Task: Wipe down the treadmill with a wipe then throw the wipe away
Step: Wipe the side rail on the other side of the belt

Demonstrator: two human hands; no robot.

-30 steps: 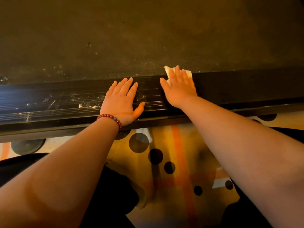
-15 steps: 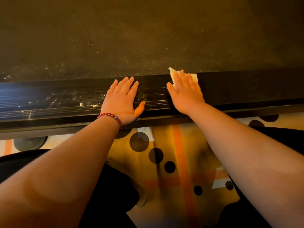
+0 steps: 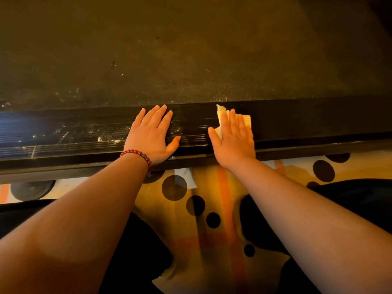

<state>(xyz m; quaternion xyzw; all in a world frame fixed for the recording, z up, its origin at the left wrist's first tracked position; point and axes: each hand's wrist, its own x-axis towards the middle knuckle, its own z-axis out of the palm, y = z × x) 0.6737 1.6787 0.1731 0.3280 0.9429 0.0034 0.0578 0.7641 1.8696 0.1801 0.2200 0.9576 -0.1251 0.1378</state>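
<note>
**Right hand and wipe.** The right hand point(image 3: 235, 141) lies flat, fingers straight and close together, pressing a pale folded wipe point(image 3: 247, 120) onto the treadmill side rail point(image 3: 318, 124). No finger curls round the wipe. Its far corners show beyond the fingertips and beside the thumb.

**Left hand.** The left hand point(image 3: 151, 134), with a red bead bracelet point(image 3: 136, 154) at the wrist, rests palm-down on the same rail. Its fingers are extended and grasp nothing. It sits near the wipe, to its left, and does not touch it.

**Surroundings.** The rail is a dark ribbed strip whose long axis runs left to right across the view. The treadmill belt point(image 3: 191, 49) lies on its far side and a dotted carpet point(image 3: 212, 209) on its near side. Pale crumbs point(image 3: 99, 139) and streaks lie on the rail to the left of the left hand. The stretch to the right of the wipe looks cleaner, though the light is dim.

**Interpretation.** Wiping appears under way, and disposal is not yet begun. The coming stroke probably follows the rail's long axis. The soiled stretch lies leftward, nearer the empty left hand. That hand stands between the crumbs and the wipe and would need to lift or shift for the wipe to pass.
</note>
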